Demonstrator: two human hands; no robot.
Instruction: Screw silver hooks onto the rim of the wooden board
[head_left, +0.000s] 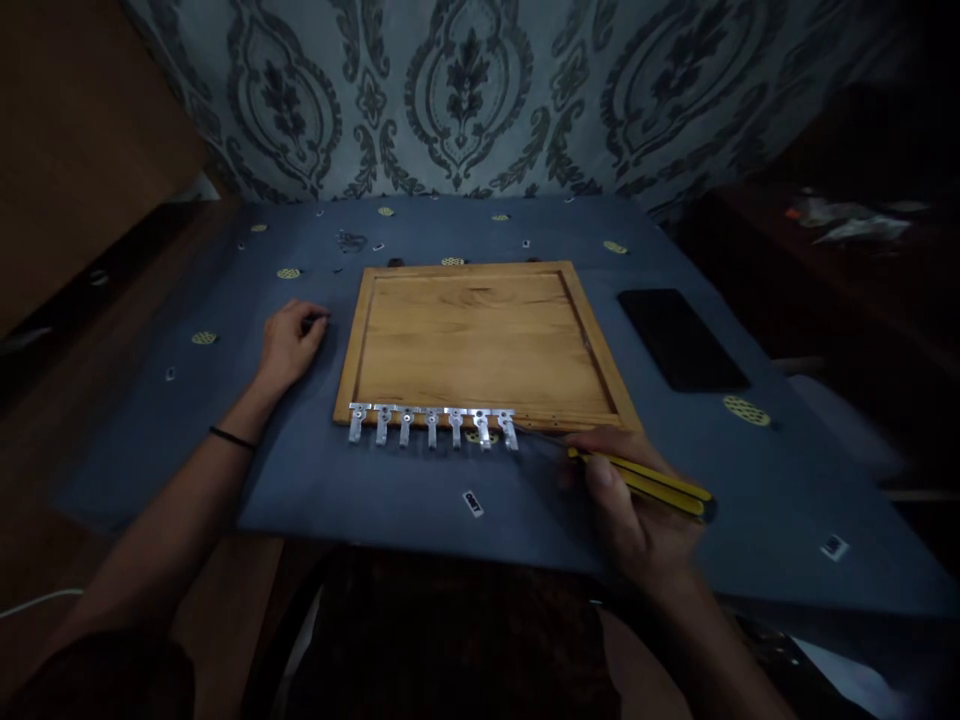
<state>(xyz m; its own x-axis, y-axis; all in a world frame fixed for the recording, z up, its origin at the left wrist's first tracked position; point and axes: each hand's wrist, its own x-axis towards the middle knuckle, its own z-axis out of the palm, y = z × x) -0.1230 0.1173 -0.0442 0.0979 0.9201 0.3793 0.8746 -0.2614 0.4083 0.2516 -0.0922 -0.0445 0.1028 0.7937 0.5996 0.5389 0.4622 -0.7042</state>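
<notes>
My right hand (637, 500) grips a screwdriver with a yellow and black handle (652, 483). Its thin shaft points left toward the last of several silver metal clips (431, 425). They stand in a row along the near edge of a framed wooden board (472, 340), their lower ends hanging past it. Left of the board, my left hand (291, 342) rests on the blue cloth, apart from the wood. Thumb and forefinger are pinched together there; whatever sits between them is too small and dark to make out. A few small holes show in the frame right of the clips.
A black phone or tablet (682, 340) lies right of the board. Small dark pieces (351, 241) are on the patterned blue tablecloth (360, 500) at the back left. Behind the table hangs a patterned curtain (465, 100). Crumpled plastic (855, 220) lies on the dark furniture at right.
</notes>
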